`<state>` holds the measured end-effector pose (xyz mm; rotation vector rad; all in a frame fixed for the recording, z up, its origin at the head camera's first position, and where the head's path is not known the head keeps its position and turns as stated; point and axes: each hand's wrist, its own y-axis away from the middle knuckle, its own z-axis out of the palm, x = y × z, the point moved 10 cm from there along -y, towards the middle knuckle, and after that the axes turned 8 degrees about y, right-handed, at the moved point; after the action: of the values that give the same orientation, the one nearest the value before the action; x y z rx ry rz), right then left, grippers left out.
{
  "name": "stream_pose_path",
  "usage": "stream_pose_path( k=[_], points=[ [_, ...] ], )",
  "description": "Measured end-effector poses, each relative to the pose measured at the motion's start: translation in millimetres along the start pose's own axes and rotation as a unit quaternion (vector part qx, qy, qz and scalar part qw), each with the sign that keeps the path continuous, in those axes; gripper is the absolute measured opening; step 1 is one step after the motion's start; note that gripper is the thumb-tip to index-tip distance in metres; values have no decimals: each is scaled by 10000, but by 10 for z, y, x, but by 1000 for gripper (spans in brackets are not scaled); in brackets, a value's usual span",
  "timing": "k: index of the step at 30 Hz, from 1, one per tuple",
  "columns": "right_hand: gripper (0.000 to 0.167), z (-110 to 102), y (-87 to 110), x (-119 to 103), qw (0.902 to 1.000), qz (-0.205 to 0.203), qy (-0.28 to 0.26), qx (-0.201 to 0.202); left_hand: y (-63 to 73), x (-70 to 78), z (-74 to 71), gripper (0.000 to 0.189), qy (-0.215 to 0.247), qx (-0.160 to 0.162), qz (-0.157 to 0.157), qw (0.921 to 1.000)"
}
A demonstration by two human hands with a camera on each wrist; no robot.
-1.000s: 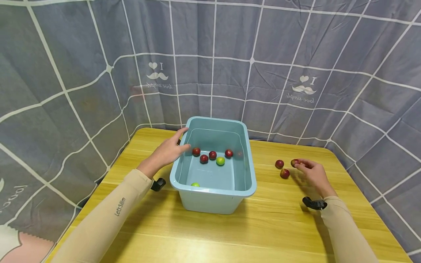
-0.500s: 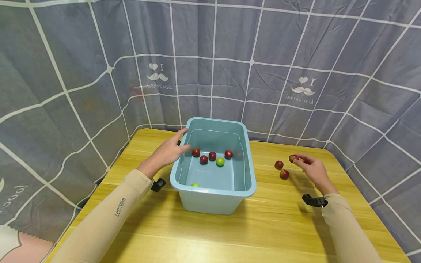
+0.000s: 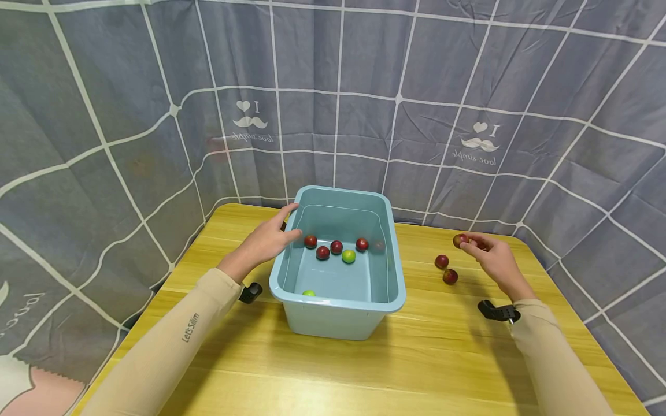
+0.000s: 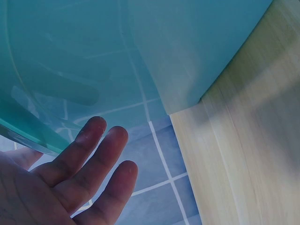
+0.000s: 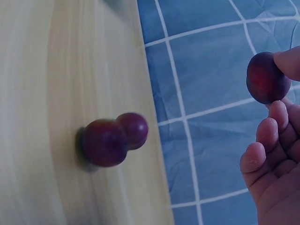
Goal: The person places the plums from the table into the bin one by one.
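Note:
In the head view a light blue plastic bin (image 3: 333, 320) stands on the wooden table. My left hand (image 3: 262, 240) rests at its left rim, thumb over the edge; in the left wrist view the other fingers (image 4: 96, 173) extend loosely outside the wall. My right hand (image 3: 494, 263) pinches a dark red plum (image 3: 460, 240) between thumb and fingertips, raised above the table. Two more plums (image 3: 446, 269) lie close together below it. Inside the bin are several red plums (image 3: 322, 252) and two small green fruits (image 3: 348, 256), one partly hidden by the front rim.
The yellow wooden table (image 3: 333, 375) extends around the bin. A grey-blue curtain (image 3: 364, 127) with white grid lines hangs behind it and along both sides. Black camera mounts (image 3: 498, 311) sit at both wrists.
My right hand has lifted the plum off the table, upward and slightly left. My left hand stays at the rim. The fruits in the bin and the two plums on the table have not moved.

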<state>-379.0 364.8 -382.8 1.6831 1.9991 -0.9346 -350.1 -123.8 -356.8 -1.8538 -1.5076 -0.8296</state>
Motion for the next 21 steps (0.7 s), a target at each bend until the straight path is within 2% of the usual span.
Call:
stream_pose_path(
  k=[11, 17, 21],
  points=[
    [47, -58, -42, -436, 9983, -570, 145, 11, -15, -24, 0, 73, -10, -22, -10, 10000],
    [45, -87, -87, -609, 9975, -693, 68, 71, -15, -24, -11, 74, -14, -10, -11, 10000],
    [43, -112, -110, -700, 9979, -638, -87, 77, -14, -20, -8, 73, -30, -23, -10, 10000]
  ],
)
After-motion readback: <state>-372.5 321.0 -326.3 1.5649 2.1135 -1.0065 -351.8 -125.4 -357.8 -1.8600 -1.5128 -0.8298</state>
